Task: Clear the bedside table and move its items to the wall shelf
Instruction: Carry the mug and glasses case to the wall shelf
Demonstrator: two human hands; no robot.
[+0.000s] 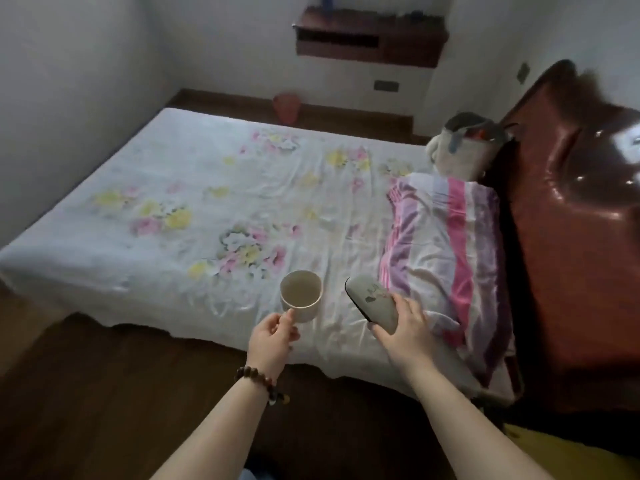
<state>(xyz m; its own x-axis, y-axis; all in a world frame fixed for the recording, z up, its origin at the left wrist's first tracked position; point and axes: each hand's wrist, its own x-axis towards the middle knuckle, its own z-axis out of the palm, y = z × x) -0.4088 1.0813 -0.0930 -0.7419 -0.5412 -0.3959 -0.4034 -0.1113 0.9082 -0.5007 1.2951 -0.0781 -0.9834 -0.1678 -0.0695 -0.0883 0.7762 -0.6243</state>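
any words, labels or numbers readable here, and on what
None can be read.
The case held in the right hand bears dark marks, too blurred to tell whether they are text.
The mug in the left hand shows no print.

- bed (214, 188) with a white floral sheet stands on a dark wooden floor (86, 393).
- striped pillow (446, 251) lies on the bed at its headboard end.
- grey-and-cream plush toy (464, 147) sits on the bed just beyond the pillow.
- wall shelf (370, 39), dark wood, hangs beyond the bed; items on it are too blurred to tell.
- reddish bin (286, 107) stands on the floor beyond the bed.
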